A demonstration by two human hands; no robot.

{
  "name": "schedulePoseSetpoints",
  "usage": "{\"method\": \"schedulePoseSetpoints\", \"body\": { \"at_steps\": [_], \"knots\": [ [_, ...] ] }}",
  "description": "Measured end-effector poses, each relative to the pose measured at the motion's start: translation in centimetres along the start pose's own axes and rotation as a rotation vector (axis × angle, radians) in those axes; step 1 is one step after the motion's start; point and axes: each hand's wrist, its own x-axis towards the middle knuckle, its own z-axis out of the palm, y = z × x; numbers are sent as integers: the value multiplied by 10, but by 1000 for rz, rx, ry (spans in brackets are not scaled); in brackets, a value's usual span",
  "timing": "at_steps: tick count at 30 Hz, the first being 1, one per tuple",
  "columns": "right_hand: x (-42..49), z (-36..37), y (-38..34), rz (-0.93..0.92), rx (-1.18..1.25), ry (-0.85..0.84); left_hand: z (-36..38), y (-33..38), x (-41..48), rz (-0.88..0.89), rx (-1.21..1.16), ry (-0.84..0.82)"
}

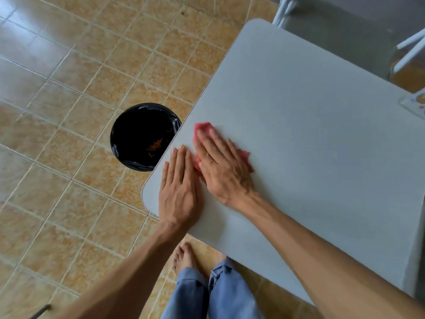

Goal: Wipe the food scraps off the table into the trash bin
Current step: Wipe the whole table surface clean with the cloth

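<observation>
A light grey table [310, 125] fills the right half of the view. My right hand [222, 165] presses flat on a pink cloth [203, 128] near the table's left edge. My left hand [180, 189] lies flat on the table right beside it, fingers together, holding nothing. On the floor just past that edge stands a round trash bin [135, 132] lined with a black bag, and orange food scraps [154, 145] lie at its bottom. No scraps show on the table surface.
The floor is tan tile [69, 88]. A white chair [345, 26] stands beyond the table's far corner. A clear object [414, 104] sits at the table's right edge. My bare foot [184, 256] and jeans are below the near table edge.
</observation>
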Motion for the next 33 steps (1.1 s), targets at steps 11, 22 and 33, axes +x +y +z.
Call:
{"method": "schedulePoseSetpoints", "body": {
  "at_steps": [11,22,33],
  "knots": [
    [-65,-10,-19,326,52,22,0,2,0,-15,-22,12],
    [-107,-18,29,654,25,153,2,71,-13,189,-230,-9],
    [-179,-41,142,1181,-67,252,28,131,-14,191,54,-181]
  ]
}}
